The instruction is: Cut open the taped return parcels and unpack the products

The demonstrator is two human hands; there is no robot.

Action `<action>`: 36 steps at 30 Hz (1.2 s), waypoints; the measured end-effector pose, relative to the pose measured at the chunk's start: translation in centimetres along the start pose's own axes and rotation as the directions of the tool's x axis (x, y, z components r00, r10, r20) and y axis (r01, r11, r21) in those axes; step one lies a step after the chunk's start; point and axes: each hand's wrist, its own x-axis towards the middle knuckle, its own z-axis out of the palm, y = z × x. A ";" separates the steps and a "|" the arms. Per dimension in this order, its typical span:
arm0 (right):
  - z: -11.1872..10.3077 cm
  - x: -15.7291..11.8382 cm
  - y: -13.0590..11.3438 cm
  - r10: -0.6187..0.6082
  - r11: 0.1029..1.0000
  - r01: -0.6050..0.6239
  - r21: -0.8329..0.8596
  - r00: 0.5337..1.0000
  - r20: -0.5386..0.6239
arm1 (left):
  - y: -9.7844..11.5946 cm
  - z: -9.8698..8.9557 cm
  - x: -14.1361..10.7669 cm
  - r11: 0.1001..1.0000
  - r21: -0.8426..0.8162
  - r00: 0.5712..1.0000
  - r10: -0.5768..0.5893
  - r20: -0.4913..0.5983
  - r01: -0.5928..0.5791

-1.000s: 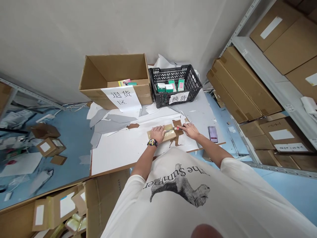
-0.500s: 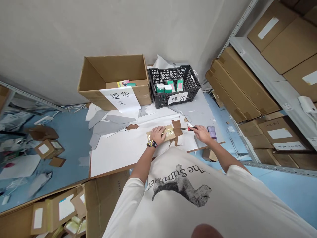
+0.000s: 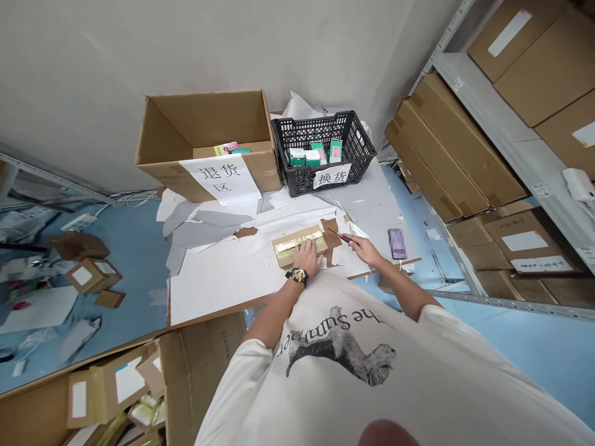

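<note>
A small brown cardboard box (image 3: 287,253) with shiny tape along its top lies on the white-covered table (image 3: 209,291). My left hand (image 3: 305,255), a watch on its wrist, grips the box at its near side, fingers over the top; the thumb is partly hidden. A dark slit or gap shows along the taped strip. To the right, my right hand (image 3: 364,249) is closed around a utility knife (image 3: 345,238) with a red and black handle. Its thin blade points left toward the box and is apart from it.
Behind stand a large open carton (image 3: 209,124) with a paper sign and a black plastic crate (image 3: 297,179) holding several small green-and-white boxes. A phone (image 3: 397,243) lies at the right. Loaded shelves (image 3: 488,93) line the right side; an open box of parcels (image 3: 195,378) stands at lower left.
The knife has drawn back from the box, my right hand moving slightly left and nearer me. My left hand has shifted right, and the box is turned so its taped strip lies farther back.
</note>
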 end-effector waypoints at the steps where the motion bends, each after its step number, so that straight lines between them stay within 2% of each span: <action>1: 0.0 0.3 -0.4 0.015 1.000 -0.015 0.018 1.000 0.019 | 0.4 -0.1 0.3 1.000 0.002 1.000 -0.027 0.008 0.027; 5: -0.6 1.4 -1.6 0.084 0.994 -0.091 0.060 0.991 0.105 | 0.2 -0.6 1.2 0.993 -0.065 0.995 -0.104 -0.006 0.103; 8: -1.3 2.4 -1.8 0.132 0.991 -0.136 0.013 0.977 0.169 | -0.6 -0.8 1.3 0.981 -0.146 0.991 -0.131 -0.012 0.127; 14: -2.9 5.7 -0.9 0.101 0.994 -0.084 -0.066 0.936 0.337 | -1.1 -0.4 1.4 0.973 -0.192 0.992 -0.124 0.018 0.125; 18: -3.1 8.9 -0.7 0.081 0.997 -0.076 -0.029 0.869 0.488 | -1.0 -0.2 1.3 0.972 -0.204 0.993 -0.114 0.020 0.115; 23: -2.7 12.3 -2.3 0.112 0.994 -0.087 -0.070 0.776 0.621 | -1.0 -0.6 1.5 0.970 -0.210 0.992 -0.117 0.039 0.123; 25: -2.9 12.6 -2.9 0.174 0.985 -0.128 -0.119 0.730 0.661 | -1.0 -0.7 1.6 0.970 -0.216 0.994 -0.110 0.024 0.112; 27: -3.3 11.9 -3.0 0.242 0.970 -0.181 -0.162 0.668 0.704 | -1.1 -0.5 1.7 0.969 -0.222 0.994 -0.107 0.012 0.107; 28: -3.7 11.3 -2.9 0.259 0.965 -0.202 -0.167 0.652 0.713 | -1.2 -0.4 1.8 0.968 -0.225 0.994 -0.108 0.010 0.108; 29: -4.0 10.5 -2.7 0.265 0.963 -0.218 -0.159 0.655 0.708 | -1.3 -0.3 1.8 0.967 -0.230 0.994 -0.109 0.008 0.107; 31: -4.8 8.6 -2.0 0.247 0.965 -0.247 -0.092 0.729 0.639 | -1.6 -0.3 1.7 0.964 -0.248 0.995 -0.103 -0.007 0.098; 34: -5.1 5.8 -1.4 0.282 0.935 -0.344 0.080 0.864 0.418 | -1.8 -0.4 1.2 0.942 -0.329 0.990 -0.106 -0.091 0.071; 36: -4.0 4.3 -1.9 0.373 0.887 -0.422 0.188 0.894 0.248 | -1.5 -0.5 0.6 0.897 -0.439 0.973 -0.144 -0.179 0.052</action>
